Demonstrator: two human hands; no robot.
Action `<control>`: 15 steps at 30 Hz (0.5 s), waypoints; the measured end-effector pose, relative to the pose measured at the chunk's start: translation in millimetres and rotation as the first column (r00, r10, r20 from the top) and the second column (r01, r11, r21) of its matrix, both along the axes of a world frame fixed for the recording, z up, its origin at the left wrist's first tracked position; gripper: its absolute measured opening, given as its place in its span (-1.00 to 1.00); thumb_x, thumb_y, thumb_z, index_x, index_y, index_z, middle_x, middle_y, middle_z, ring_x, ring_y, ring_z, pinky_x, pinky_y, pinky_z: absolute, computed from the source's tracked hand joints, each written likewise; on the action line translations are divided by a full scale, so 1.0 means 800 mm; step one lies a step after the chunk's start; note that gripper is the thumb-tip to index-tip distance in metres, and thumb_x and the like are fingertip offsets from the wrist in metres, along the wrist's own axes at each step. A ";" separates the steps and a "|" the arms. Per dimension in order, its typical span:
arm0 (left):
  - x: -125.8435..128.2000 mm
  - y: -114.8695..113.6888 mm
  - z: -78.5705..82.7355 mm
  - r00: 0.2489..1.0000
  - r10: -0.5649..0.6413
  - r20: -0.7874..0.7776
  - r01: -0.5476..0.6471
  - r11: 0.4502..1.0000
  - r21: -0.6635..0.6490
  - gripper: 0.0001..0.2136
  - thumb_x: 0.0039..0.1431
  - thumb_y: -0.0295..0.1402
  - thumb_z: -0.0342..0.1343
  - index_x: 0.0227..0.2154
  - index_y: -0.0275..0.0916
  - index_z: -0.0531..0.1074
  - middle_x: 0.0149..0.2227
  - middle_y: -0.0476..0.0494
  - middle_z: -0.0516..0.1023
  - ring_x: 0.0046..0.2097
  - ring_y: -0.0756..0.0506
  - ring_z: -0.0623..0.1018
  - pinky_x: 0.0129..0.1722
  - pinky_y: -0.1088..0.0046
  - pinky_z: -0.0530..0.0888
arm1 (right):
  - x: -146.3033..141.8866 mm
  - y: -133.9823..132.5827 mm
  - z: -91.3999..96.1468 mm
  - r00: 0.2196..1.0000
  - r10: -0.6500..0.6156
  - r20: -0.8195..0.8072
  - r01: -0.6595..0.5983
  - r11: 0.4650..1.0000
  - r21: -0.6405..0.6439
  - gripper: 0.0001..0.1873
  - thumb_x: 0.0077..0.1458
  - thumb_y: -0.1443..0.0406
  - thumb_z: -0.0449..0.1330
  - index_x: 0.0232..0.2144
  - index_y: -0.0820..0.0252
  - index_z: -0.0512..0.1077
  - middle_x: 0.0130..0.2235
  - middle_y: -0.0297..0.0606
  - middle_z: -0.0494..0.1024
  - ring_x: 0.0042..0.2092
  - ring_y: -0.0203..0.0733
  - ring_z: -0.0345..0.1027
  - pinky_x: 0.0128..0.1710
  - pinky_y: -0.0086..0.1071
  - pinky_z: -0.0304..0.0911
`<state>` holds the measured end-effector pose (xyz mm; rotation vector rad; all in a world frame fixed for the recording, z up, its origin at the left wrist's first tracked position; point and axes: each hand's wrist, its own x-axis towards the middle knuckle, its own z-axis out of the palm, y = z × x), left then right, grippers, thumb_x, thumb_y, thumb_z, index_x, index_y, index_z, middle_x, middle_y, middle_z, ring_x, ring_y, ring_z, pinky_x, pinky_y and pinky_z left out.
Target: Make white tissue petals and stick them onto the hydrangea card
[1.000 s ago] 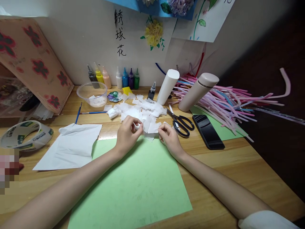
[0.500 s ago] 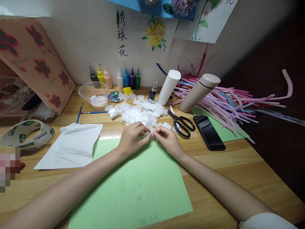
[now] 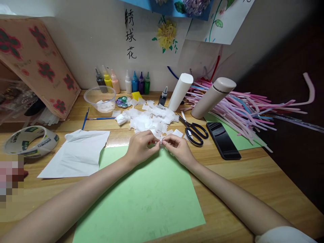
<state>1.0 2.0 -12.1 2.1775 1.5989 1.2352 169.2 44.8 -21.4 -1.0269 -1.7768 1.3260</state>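
Observation:
My left hand (image 3: 142,145) and my right hand (image 3: 179,148) meet fingertip to fingertip over the far edge of a green paper sheet (image 3: 141,199). Both are closed in a pinch on a small white paper piece (image 3: 161,142), mostly covered by the fingers. Just beyond them spreads a loose pile of white paper squares (image 3: 146,119). Black-handled scissors (image 3: 194,131) lie to the right of my right hand, with a few paper squares beside and under them. A crumpled white tissue (image 3: 78,153) rests left of my left hand.
A black phone (image 3: 223,140), two bottles (image 3: 181,91) and pink pipe cleaners (image 3: 243,111) are on the right. A clear bowl (image 3: 100,101), paint bottles (image 3: 128,82) and brushes (image 3: 101,118) stand or lie behind. A tape roll (image 3: 31,141) is left, near a pixelated patch.
The fingertips have shifted slightly around the small white paper piece, which looks more tightly bunched. The whole view has moved a little; the other objects keep their places.

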 end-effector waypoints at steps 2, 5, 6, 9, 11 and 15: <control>0.000 0.000 0.000 1.000 -0.003 -0.003 0.003 1.000 0.005 -0.88 0.05 -0.38 0.10 -0.54 -0.28 0.45 -0.55 -0.03 0.41 -0.49 0.05 0.37 -0.49 0.55 0.29 | 0.000 0.000 0.000 1.000 -0.003 0.007 0.003 1.000 0.007 -0.87 -0.02 0.25 0.20 -0.43 0.23 0.45 -0.42 -0.29 0.44 -0.45 -0.32 0.20 -0.46 -0.43 0.10; 0.000 0.000 0.001 1.000 -0.004 -0.005 0.004 1.000 0.007 -0.88 0.04 -0.39 0.10 -0.54 -0.29 0.45 -0.55 -0.03 0.41 -0.49 0.05 0.37 -0.50 0.56 0.29 | 0.000 -0.001 0.002 1.000 -0.004 0.021 0.004 1.000 0.015 -0.86 -0.03 0.25 0.21 -0.44 0.23 0.46 -0.43 -0.30 0.43 -0.46 -0.33 0.19 -0.48 -0.43 0.10; 0.000 0.000 0.001 1.000 -0.004 -0.005 0.004 1.000 0.008 -0.88 0.04 -0.39 0.10 -0.54 -0.29 0.45 -0.55 -0.03 0.41 -0.49 0.05 0.37 -0.50 0.56 0.29 | 0.000 -0.001 0.002 1.000 -0.007 0.025 0.006 1.000 0.016 -0.86 -0.04 0.25 0.21 -0.44 0.23 0.46 -0.44 -0.30 0.43 -0.46 -0.33 0.18 -0.49 -0.43 0.09; 0.000 0.000 0.000 1.000 -0.005 -0.006 0.005 1.000 0.008 -0.88 0.05 -0.38 0.10 -0.54 -0.28 0.45 -0.55 -0.04 0.41 -0.49 0.05 0.37 -0.50 0.55 0.29 | 0.000 -0.001 0.002 0.999 -0.015 0.032 0.015 1.000 0.014 -0.86 -0.04 0.25 0.21 -0.45 0.23 0.46 -0.45 -0.31 0.42 -0.49 -0.34 0.15 -0.51 -0.44 0.07; 0.000 0.000 0.000 1.000 -0.008 -0.005 0.008 1.000 0.004 -0.88 0.05 -0.38 0.10 -0.53 -0.28 0.46 -0.54 -0.04 0.41 -0.49 0.05 0.37 -0.49 0.55 0.29 | 0.000 -0.001 0.002 0.999 -0.015 0.029 0.014 1.000 0.011 -0.86 -0.04 0.25 0.21 -0.45 0.23 0.45 -0.46 -0.31 0.42 -0.49 -0.34 0.15 -0.52 -0.44 0.07; 0.000 -0.001 0.000 1.000 -0.021 0.007 0.021 1.000 -0.011 -0.89 0.06 -0.37 0.10 -0.48 -0.26 0.49 -0.53 -0.04 0.43 -0.48 0.04 0.38 -0.49 0.55 0.30 | 0.000 -0.001 0.002 0.999 -0.012 0.031 0.012 1.000 -0.001 -0.86 -0.04 0.24 0.20 -0.45 0.23 0.45 -0.48 -0.32 0.41 -0.48 -0.34 0.16 -0.51 -0.44 0.07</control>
